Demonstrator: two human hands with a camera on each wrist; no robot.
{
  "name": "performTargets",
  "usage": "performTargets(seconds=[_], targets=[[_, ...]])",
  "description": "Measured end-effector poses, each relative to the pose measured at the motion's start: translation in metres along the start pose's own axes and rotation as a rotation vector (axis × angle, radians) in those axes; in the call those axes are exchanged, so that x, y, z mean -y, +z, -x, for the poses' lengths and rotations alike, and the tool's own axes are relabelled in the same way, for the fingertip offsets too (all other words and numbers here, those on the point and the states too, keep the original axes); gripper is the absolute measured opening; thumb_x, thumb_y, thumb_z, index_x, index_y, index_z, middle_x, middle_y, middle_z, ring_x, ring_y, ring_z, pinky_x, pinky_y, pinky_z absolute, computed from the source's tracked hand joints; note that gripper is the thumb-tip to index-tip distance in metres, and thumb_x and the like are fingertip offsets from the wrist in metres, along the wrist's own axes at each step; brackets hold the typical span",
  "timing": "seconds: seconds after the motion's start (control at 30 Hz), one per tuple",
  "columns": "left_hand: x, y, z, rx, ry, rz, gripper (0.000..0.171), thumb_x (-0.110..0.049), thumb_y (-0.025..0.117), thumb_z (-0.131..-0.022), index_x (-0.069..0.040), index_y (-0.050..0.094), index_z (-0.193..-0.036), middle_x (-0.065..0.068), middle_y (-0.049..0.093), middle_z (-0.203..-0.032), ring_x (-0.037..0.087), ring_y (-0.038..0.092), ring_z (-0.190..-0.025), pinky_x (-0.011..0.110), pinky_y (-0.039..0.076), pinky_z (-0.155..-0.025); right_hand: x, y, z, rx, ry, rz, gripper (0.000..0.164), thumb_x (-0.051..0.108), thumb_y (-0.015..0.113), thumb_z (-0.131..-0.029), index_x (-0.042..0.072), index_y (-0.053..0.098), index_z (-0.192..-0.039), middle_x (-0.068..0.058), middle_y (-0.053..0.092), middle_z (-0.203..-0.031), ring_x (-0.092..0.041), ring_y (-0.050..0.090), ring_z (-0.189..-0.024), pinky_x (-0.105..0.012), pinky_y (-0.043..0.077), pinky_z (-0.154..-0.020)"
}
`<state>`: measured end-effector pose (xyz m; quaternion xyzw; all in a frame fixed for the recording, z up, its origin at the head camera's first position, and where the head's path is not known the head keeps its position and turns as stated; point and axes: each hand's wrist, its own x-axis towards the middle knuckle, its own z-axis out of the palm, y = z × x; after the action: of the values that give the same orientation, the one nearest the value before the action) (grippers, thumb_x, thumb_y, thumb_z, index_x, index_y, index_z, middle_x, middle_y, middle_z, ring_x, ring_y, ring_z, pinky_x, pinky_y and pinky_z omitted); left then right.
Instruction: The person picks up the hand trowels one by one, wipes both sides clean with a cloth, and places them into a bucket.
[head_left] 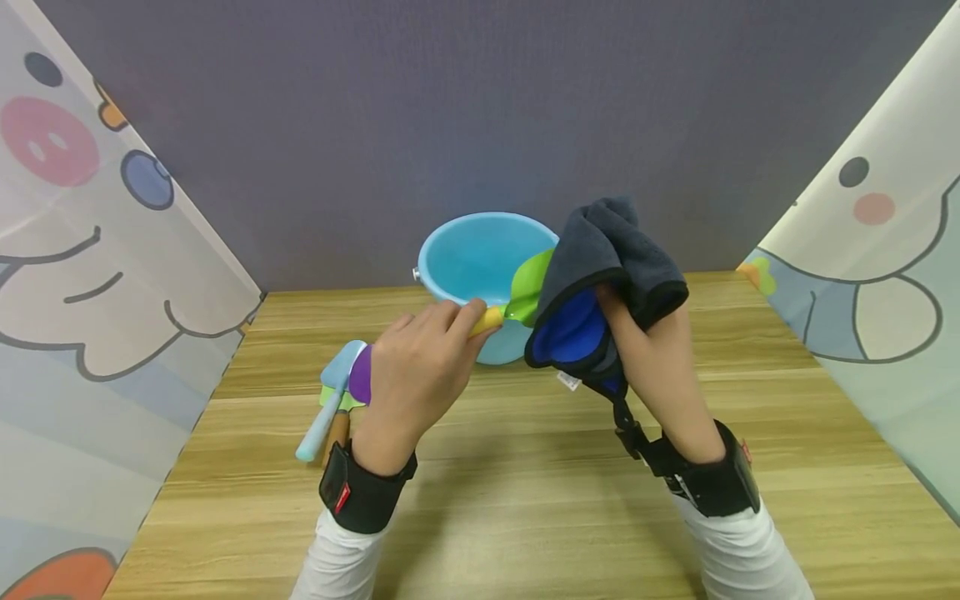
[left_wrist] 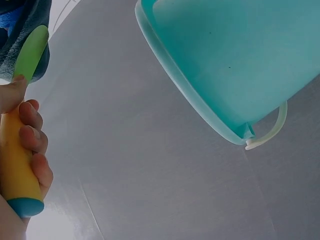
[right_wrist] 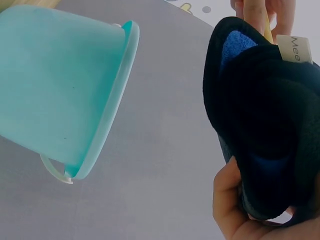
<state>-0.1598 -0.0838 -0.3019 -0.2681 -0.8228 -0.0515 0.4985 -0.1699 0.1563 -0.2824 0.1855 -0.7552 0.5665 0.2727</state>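
Note:
My left hand (head_left: 423, 362) grips a toy shovel by its yellow handle (left_wrist: 20, 155), which has a blue-green end cap. The green blade (head_left: 527, 283) points right, its far part covered by a cloth (head_left: 600, 250). That cloth is dark grey on one side and bright blue on the other, with black edging and a white tag (right_wrist: 294, 48). Bunched in my right hand (head_left: 663, 367), it lies against the blade, with the thumb pressed into its fold. Both hands are raised in front of a light blue bucket (head_left: 450, 237), the shovel overlapping its rim in the head view.
Left of my left hand lie a small light blue shovel (head_left: 322, 425), a purple piece (head_left: 362, 375) and a green piece with a brown handle (head_left: 339, 432), overlapping on the wooden table (head_left: 525, 517). A grey panel (head_left: 480, 100) stands behind the bucket; cartoon-printed sheets flank both sides.

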Motion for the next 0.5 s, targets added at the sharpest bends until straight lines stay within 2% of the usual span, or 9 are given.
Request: performTargets(seconds=[0.07,0.13,0.2,0.3,0.4,0.5], targets=[[0.000,0.000,0.000,0.000,0.002,-0.004,0.021,-0.031,0.068,-0.098,-0.012,0.066,-0.106,0.001,0.065,-0.076,0.016,0.060,-0.059,0.027,0.036,-0.048,0.000,-0.002,-0.001,-0.009,-0.001,0.006,0.050,0.008,0.061,-0.100,0.025,0.055,-0.147,0.008,0.055,-0.151,-0.009,0.045,-0.145,-0.027,0.033,-0.121],[0.000,0.000,0.000,0.001,0.001,-0.004,0.021,-0.031,0.069,-0.098,-0.011,0.066,-0.106,0.002,0.066,-0.076,0.016,0.060,-0.060,0.027,0.037,-0.048,0.000,-0.004,-0.003,-0.011,-0.014,0.035,0.050,0.009,0.061,-0.101,0.025,0.055,-0.147,0.006,0.052,-0.154,-0.009,0.039,-0.150,-0.028,0.030,-0.124],[0.000,0.000,-0.001,0.004,-0.005,-0.010,0.022,-0.031,0.069,-0.098,-0.011,0.067,-0.106,0.002,0.067,-0.077,0.017,0.062,-0.061,0.028,0.037,-0.049,0.000,-0.006,-0.003,-0.014,0.006,0.047,0.049,0.011,0.061,-0.101,0.026,0.055,-0.147,0.006,0.053,-0.154,-0.008,0.042,-0.148,-0.027,0.031,-0.122],[-0.001,0.001,-0.001,0.017,-0.018,-0.022,0.024,-0.033,0.070,-0.097,-0.011,0.067,-0.106,0.002,0.069,-0.078,0.017,0.064,-0.062,0.028,0.038,-0.049,-0.001,-0.009,-0.001,-0.021,0.059,0.085,0.048,0.016,0.061,-0.101,0.029,0.055,-0.147,0.002,0.057,-0.149,-0.005,0.052,-0.136,-0.024,0.038,-0.114],[-0.001,0.003,0.000,0.031,-0.037,-0.030,0.027,-0.035,0.072,-0.096,-0.009,0.066,-0.104,0.002,0.067,-0.075,0.016,0.060,-0.059,0.027,0.035,-0.048,-0.002,-0.011,0.000,-0.030,0.095,0.098,0.046,0.019,0.062,-0.101,0.029,0.056,-0.146,0.000,0.060,-0.144,-0.002,0.056,-0.125,-0.021,0.041,-0.108],[-0.001,0.004,0.000,0.042,-0.062,-0.033,0.027,-0.034,0.071,-0.096,-0.009,0.066,-0.102,0.002,0.065,-0.072,0.015,0.053,-0.055,0.026,0.032,-0.047,0.000,-0.014,0.000,-0.042,0.095,0.070,0.045,0.019,0.062,-0.102,0.029,0.057,-0.145,0.005,0.060,-0.144,-0.003,0.056,-0.128,-0.022,0.040,-0.110]])
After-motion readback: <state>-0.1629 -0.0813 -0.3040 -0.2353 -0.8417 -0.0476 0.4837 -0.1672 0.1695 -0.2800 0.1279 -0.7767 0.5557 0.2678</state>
